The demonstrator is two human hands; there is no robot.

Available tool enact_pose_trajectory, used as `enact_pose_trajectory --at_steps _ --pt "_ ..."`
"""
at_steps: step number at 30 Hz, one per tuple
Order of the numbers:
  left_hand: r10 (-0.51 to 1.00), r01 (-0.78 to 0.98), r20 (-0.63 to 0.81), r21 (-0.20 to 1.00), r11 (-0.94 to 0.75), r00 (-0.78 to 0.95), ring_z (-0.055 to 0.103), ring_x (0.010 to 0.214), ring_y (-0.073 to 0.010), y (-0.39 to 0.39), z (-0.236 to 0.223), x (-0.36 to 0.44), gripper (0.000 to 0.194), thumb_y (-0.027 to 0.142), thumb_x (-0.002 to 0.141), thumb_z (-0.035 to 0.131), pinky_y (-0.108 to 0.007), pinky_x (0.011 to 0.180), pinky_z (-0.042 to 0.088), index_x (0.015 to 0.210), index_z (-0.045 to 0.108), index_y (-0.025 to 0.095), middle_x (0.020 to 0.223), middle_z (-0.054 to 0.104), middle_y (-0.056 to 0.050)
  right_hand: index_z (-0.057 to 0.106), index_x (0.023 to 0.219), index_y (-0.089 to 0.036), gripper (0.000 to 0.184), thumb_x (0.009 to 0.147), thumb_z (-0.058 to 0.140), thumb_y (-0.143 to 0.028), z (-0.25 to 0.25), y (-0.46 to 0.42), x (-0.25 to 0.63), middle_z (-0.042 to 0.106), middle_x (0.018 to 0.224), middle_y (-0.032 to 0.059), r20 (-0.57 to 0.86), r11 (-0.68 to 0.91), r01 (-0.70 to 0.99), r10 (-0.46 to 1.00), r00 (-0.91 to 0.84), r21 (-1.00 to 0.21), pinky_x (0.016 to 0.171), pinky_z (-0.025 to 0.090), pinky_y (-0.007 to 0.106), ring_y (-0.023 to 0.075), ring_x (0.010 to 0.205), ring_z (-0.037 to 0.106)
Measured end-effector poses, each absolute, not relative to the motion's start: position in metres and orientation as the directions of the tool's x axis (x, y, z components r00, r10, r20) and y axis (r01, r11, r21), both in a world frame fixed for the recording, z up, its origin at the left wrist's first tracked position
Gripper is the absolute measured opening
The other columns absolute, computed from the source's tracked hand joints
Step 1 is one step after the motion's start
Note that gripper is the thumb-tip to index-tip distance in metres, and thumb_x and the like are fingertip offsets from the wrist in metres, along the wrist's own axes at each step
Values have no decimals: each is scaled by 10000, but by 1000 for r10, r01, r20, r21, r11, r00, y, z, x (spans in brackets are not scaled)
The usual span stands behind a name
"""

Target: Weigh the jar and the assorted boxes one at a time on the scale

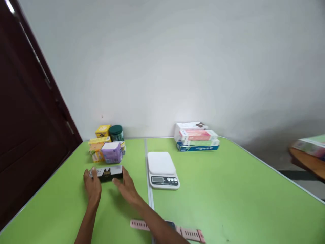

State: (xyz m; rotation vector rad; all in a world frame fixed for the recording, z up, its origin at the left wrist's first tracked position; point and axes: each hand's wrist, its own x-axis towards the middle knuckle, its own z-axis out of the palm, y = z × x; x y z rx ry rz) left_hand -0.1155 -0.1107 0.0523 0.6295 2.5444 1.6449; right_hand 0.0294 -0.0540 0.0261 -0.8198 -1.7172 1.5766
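Note:
A long, narrow black-and-silver box [109, 173] with a dark cat-like picture is between my two hands, near the left side of the green table. My left hand [92, 184] grips its left end, thumb over the front edge. At the right end, my right hand [127, 186] has its fingers against the box and its thumb at the front. Just behind stand a purple packet [111, 152], yellow-orange cartons [98, 149], a small yellow box [103, 130] and a dark green-lidded jar [116, 133]. Under my right forearm lies a smartwatch with a pink strap [189, 234], partly hidden.
A white kitchen scale [161, 163] stands right of the table's centre seam [149, 193]. Farther back, several flat boxes [198, 139] are stacked near the wall. Beyond the table's right edge, another box [311, 144] rests on a wooden surface [304, 161]. A dark door [27, 118] is at left.

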Motion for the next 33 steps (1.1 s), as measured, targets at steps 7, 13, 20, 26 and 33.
enact_pose_trajectory --at_steps 7,13,20,26,33 --pt "498 453 365 889 63 -787 453 1458 -356 -90 70 -41 713 681 980 336 -533 1244 336 1438 506 161 1505 540 -187 330 1643 -255 845 931 660 -569 72 -42 123 309 1709 80 187 218 24 886 -425 -976 1301 187 581 325 1602 225" --pt "707 433 341 900 -54 -619 334 1560 -312 -29 57 39 773 665 997 358 -502 1297 248 1560 352 135 1659 371 -197 421 1603 -262 835 910 611 -687 68 6 206 449 1637 107 221 223 -6 962 -158 -975 1217 377 598 357 1511 424" --pt "825 462 281 887 -28 -490 375 1542 -317 3 29 56 815 661 1000 372 -500 1290 270 1595 283 111 1641 393 -227 583 1478 -253 767 860 672 -698 23 41 256 563 1549 126 158 154 -54 984 -86 -987 1177 428 575 355 1417 545" --pt "832 359 171 933 35 -527 640 1293 -316 5 11 16 775 704 998 328 -519 1147 465 1492 452 119 1458 594 -235 619 1368 -192 701 917 553 -725 -1 58 282 666 1401 185 101 103 -15 990 97 -995 1112 488 556 340 1238 678" --pt "861 316 141 949 24 -489 710 1127 -293 7 2 9 778 766 965 354 -515 1057 525 1459 508 185 1368 673 -170 672 1195 -207 491 941 576 -616 1 59 280 730 1240 146 197 185 140 977 76 -973 1012 551 461 301 1144 701"
